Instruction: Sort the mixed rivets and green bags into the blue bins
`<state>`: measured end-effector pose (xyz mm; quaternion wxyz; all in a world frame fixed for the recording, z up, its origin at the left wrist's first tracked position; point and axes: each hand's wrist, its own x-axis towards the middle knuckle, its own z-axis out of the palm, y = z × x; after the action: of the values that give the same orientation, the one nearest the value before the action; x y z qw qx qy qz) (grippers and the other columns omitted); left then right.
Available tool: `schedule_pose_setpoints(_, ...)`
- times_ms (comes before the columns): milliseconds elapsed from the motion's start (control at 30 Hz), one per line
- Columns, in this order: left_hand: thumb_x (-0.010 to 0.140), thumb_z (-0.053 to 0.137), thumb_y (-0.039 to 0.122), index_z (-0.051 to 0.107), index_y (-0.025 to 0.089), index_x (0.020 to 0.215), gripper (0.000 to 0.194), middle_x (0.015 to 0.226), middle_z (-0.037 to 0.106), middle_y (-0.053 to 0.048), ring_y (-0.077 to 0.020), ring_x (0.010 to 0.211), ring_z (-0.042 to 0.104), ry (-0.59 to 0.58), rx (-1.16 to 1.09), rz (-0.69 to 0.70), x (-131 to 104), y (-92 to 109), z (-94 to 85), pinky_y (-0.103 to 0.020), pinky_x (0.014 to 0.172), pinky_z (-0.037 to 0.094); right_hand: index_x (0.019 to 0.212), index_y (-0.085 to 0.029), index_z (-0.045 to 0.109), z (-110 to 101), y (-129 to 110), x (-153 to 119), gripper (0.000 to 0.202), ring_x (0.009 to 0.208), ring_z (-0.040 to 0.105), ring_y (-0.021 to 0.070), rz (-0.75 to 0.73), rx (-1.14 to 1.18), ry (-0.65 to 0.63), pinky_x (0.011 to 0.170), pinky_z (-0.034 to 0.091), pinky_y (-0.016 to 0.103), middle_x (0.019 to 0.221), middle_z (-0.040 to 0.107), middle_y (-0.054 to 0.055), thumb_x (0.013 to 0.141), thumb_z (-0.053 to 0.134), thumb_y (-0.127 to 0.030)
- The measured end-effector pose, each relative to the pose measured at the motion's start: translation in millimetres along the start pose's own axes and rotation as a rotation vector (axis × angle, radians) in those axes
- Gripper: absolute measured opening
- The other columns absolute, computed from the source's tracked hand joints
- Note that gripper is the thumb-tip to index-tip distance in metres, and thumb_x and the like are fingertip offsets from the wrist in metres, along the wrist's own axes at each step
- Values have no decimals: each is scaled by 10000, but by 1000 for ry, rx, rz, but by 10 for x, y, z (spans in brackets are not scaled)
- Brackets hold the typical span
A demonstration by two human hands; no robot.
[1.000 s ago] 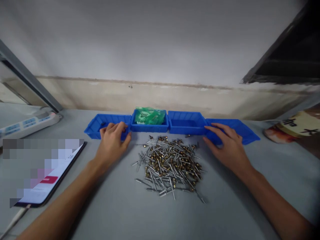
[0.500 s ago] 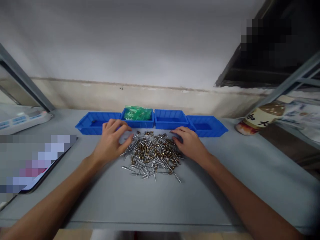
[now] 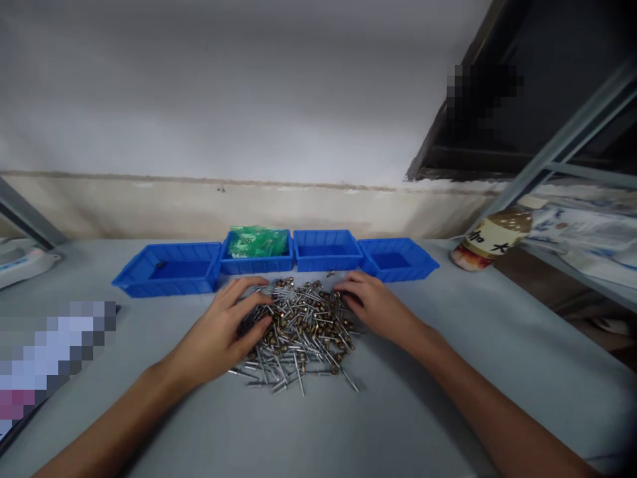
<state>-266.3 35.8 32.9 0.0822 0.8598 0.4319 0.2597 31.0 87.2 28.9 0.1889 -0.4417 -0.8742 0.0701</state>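
Note:
A heap of silver and brass-coloured rivet-like pins (image 3: 303, 325) lies on the grey table (image 3: 398, 411). Against the heap's left side rests my left hand (image 3: 223, 332), its fingers apart and curved over the edge pins. At the upper right edge of the heap is my right hand (image 3: 373, 302), fingers bent and spread, fingertips touching or just above the pins. Neither hand visibly grips a pin. Behind the heap stands a row of blue bins: the far left one (image 3: 169, 287), one with a green bag (image 3: 259, 242), another (image 3: 328, 259), and the right one (image 3: 398, 269).
A bottle (image 3: 492, 239) with a paper label stands at the right, beside plastic-wrapped material (image 3: 587, 229). A pixelated device (image 3: 54, 352) lies at the left, with a white power strip (image 3: 30, 265) behind it. The wall (image 3: 249, 99) rises behind the bins.
The camera view has shifted, so the heap and bins appear lower and slightly left. My left hand has come down onto the heap's left side; my right hand is closer to its upper right pins.

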Motion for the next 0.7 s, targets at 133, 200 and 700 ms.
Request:
schedule_pose_setpoints(133, 935, 511, 252, 578, 231, 1047, 132, 1235, 509, -67, -239, 1177, 473, 16, -14, 35, 2, 10, 24, -433, 1002, 419, 1072, -228, 692, 8, 6, -19, 326, 979, 626, 210, -20, 32, 10, 890, 498, 410, 1024, 701, 55, 854, 529, -48)
schedule_pose_setpoints(200, 932, 516, 233, 582, 222, 1015, 106, 1190, 525, -66, -233, 1140, 485, 52, -30, 49, 44, 29, 15, -426, 974, 425, 1090, -228, 685, -4, 16, -16, 345, 1005, 622, 216, -7, 52, 31, 904, 492, 416, 1061, 697, 61, 846, 527, -42)
schedule_pose_setpoints(700, 942, 541, 199, 605, 230, 1091, 165, 1085, 600, -57, -225, 1038, 492, 154, -151, 79, 83, 336, 111, -414, 917, 427, 1270, -280, 513, 315, -827, -77, 420, 798, 601, 141, 145, 927, 148, 774, 506, 297, 862, 610, -2, 873, 555, -148)
